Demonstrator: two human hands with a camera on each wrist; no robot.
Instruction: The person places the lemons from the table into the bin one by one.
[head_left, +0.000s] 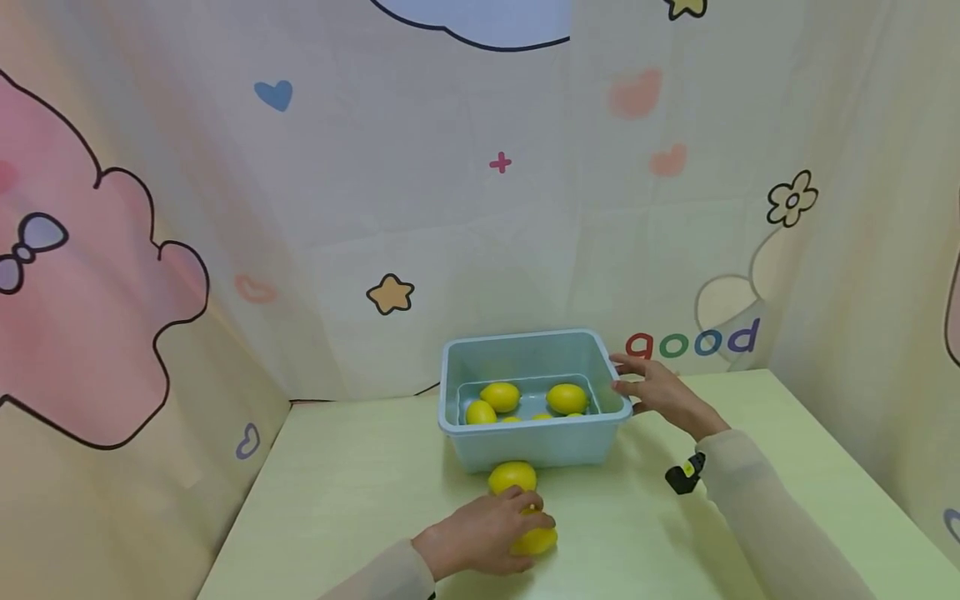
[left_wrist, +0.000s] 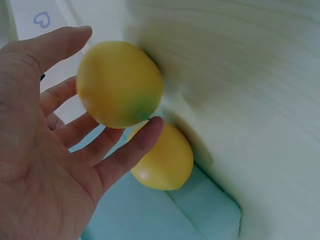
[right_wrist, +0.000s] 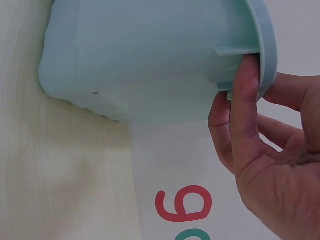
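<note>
A pale blue plastic bin stands on the table with several lemons inside. My right hand grips its right rim; in the right wrist view, fingers reach under the rim from outside. In front of the bin, my left hand has its fingers curled round a yellow lemon. The left wrist view shows this lemon between the thumb and fingers, with a greenish tip. Another lemon lies just beyond, close against the bin's front wall.
The light wood-look table reaches back to a printed curtain close behind the bin. More curtain hangs at both sides. A small black device is worn at the right wrist.
</note>
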